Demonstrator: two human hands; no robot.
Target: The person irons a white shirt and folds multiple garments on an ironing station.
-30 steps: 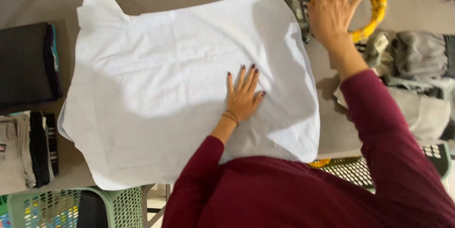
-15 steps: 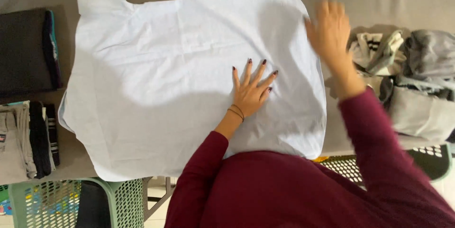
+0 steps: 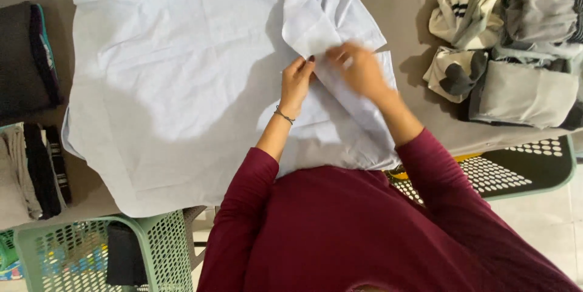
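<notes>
A large white shirt [image 3: 176, 98] lies spread on the grey table [image 3: 407, 0]. Its right side is folded over toward the middle, making a raised flap [image 3: 322, 13]. My left hand [image 3: 297, 79] pinches the edge of that flap near the shirt's centre. Beside it, my right hand [image 3: 358, 70] is blurred and rests on the folded cloth, fingers closed on the fabric. Both arms wear dark red sleeves.
Folded grey and white clothes [image 3: 510, 55] are piled at the table's right. A dark folded garment [image 3: 27, 61] and more folded items [image 3: 30, 170] lie at the left. A green laundry basket [image 3: 103, 255] stands at lower left, another basket [image 3: 516, 170] at lower right.
The right hand came down from above the table and drew the shirt's right side over toward the middle. The left hand went from lying flat on the shirt to pinching the fold.
</notes>
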